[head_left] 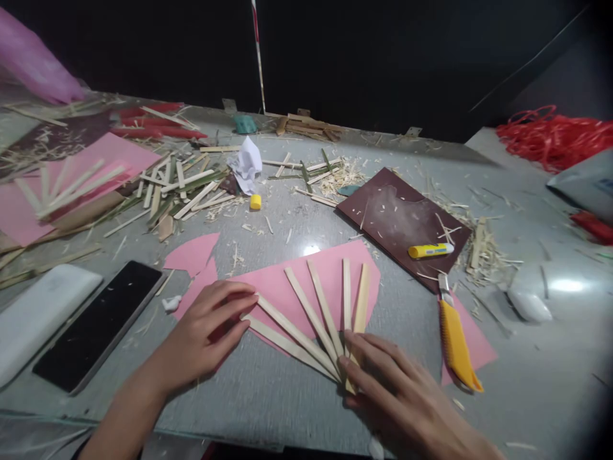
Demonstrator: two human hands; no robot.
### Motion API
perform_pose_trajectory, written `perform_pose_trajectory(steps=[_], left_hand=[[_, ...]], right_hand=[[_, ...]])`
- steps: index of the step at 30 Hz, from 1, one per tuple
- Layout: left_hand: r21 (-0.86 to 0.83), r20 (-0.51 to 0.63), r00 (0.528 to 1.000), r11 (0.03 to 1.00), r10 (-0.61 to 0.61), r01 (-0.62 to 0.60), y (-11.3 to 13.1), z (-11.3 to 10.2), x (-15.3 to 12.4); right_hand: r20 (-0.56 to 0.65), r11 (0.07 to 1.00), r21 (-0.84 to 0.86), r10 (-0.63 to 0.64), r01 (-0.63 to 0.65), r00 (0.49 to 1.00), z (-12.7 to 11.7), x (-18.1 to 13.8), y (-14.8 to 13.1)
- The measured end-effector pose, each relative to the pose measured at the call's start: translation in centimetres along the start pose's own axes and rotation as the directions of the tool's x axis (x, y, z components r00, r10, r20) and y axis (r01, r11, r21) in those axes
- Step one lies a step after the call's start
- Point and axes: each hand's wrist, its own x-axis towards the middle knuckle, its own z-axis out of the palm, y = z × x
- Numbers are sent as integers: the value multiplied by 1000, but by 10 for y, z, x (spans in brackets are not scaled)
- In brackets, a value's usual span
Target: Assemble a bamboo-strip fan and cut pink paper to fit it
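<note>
Several flat bamboo strips [315,305] lie spread like a fan over a cut piece of pink paper [282,281], their lower ends converging. My left hand [208,329] has its fingers bent around the outer ends of the two leftmost strips, thumb at the lower one and fingertips at the upper one. Over the converging ends, my right hand [397,383] grips the strips with thumb and fingers, partly hiding where they meet. A yellow glue stick [430,250] without its cap rests on a dark brown board [395,207] beyond my right hand.
A yellow utility knife [457,345] lies at right over a pink scrap [474,342]. At left are a black phone [100,322] and a white slab-shaped object [43,313]. Bamboo offcuts [191,191], crumpled paper [248,165] and a yellow cap [255,202] lie behind.
</note>
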Motion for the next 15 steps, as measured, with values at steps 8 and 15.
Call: perform_pose_trajectory(steps=[8,15], left_hand=[[47,34,999,999,4,-5,-3,2,2],[88,48,998,995,39,-44,15,-3,5]], right_hand=[[-22,999,26,-45,46,999,-6,8,-3],[44,999,6,36,-36,998,-25,7,21]])
